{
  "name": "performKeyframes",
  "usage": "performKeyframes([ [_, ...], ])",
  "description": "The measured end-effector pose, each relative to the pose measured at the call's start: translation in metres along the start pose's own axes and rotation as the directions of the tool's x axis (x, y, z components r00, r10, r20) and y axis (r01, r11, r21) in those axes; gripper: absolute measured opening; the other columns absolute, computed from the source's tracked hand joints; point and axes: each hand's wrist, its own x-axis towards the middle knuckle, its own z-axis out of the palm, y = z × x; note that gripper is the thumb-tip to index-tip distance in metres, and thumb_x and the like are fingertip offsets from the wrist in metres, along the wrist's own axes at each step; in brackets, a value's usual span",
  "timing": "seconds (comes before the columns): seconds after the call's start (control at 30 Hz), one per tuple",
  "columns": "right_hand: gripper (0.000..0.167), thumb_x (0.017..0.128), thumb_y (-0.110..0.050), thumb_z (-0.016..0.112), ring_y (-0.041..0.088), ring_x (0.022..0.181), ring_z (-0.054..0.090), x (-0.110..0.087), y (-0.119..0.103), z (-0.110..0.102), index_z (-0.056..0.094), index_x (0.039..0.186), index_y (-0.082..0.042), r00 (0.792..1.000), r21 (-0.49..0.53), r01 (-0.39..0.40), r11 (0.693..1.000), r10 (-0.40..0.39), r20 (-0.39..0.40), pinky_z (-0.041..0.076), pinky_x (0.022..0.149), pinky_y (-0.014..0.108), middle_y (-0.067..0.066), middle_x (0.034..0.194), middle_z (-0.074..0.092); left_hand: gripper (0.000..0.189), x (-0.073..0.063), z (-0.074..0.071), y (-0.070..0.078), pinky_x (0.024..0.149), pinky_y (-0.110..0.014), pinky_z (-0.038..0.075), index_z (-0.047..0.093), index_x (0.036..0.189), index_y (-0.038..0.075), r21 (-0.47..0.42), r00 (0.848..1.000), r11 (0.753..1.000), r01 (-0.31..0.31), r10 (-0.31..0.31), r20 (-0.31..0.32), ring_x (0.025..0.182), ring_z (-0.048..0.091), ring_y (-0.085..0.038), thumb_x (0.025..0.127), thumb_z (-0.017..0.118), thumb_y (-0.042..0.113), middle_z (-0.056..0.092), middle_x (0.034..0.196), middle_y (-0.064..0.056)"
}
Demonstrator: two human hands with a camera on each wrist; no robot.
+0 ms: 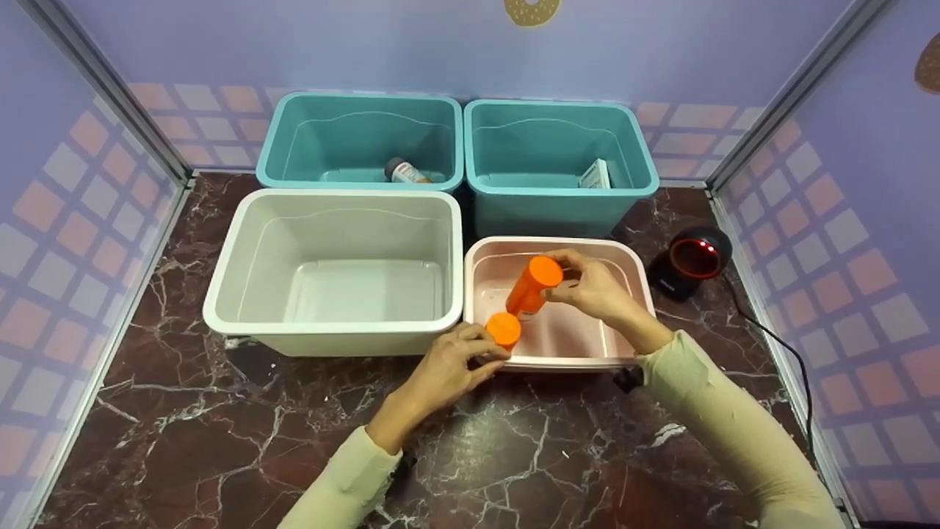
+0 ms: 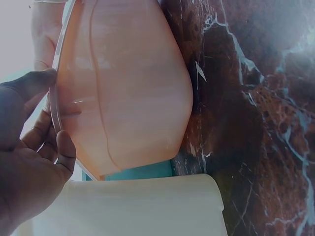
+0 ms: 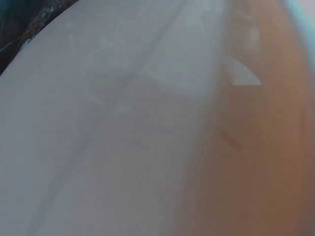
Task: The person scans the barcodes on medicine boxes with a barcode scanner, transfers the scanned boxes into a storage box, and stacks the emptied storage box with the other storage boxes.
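In the head view, my right hand (image 1: 591,290) grips a tall orange bottle (image 1: 525,292) with a flat orange cap, tilted inside the pink bin (image 1: 637,268). My left hand (image 1: 455,360) is at the bin's front left corner. Its fingers and thumb are around a second round orange cap (image 1: 504,329), whose lower part is hidden by the hand and rim. In the left wrist view, the left hand (image 2: 34,157) reaches over the rim of the pink bin (image 2: 133,83). Only a blurred pale and orange-brown bin surface (image 3: 123,137) fills most of the right wrist view.
A large white bin (image 1: 334,334) stands left of the pink one. Behind are two teal bins: the left one (image 1: 272,158) holds a dark-capped bottle (image 1: 405,172), the right one (image 1: 558,209) a small white box (image 1: 596,175). A black scanner (image 1: 690,261) with a cable stands at right.
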Motion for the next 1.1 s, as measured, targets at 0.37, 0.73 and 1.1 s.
performKeyframes([
  [0.37, 0.054, 0.079, 0.001, 0.076, 0.013, 0.090, 0.067, -0.011, 0.000, -0.025, 0.058, 0.130, 0.001, 0.998, 0.145, 0.014, 0.989, -0.006, -0.060, 0.056, 0.080, 0.019, 0.018, 0.120, 0.064, 0.014, 0.000, 0.001, 0.001, 0.093, -0.034, 0.053, 0.079, 0.101, 0.019, 0.016, 1.000, 1.000, 0.013, -0.013, 0.013, 0.100, 0.062, -0.017, 0.087, 0.077, 0.022, 0.069, 0.101, 0.002],
  [0.73, 0.057, 0.081, 0.000, 0.075, 0.014, 0.093, 0.064, -0.020, 0.000, -0.051, 0.056, 0.134, -0.001, 0.992, 0.121, 0.007, 0.993, 0.009, -0.127, 0.054, 0.081, 0.020, 0.016, 0.124, 0.062, 0.013, 0.001, 0.001, 0.000, 0.094, -0.033, 0.052, 0.078, 0.099, 0.018, 0.025, 1.000, 1.000, -0.009, 0.009, -0.002, 0.099, 0.062, -0.018, 0.087, 0.076, 0.022, 0.069, 0.100, 0.002],
  [1.1, 0.054, 0.086, -0.013, 0.076, 0.010, 0.097, 0.062, -0.029, 0.001, -0.075, 0.057, 0.136, -0.005, 0.961, 0.031, -0.025, 0.999, 0.033, -0.275, 0.051, 0.081, 0.015, 0.010, 0.122, 0.063, 0.012, 0.001, 0.001, 0.002, 0.096, -0.035, 0.053, 0.078, 0.099, 0.018, 0.013, 0.999, 1.000, 0.027, -0.027, 0.017, 0.100, 0.062, -0.019, 0.087, 0.077, 0.020, 0.068, 0.100, 0.002],
])
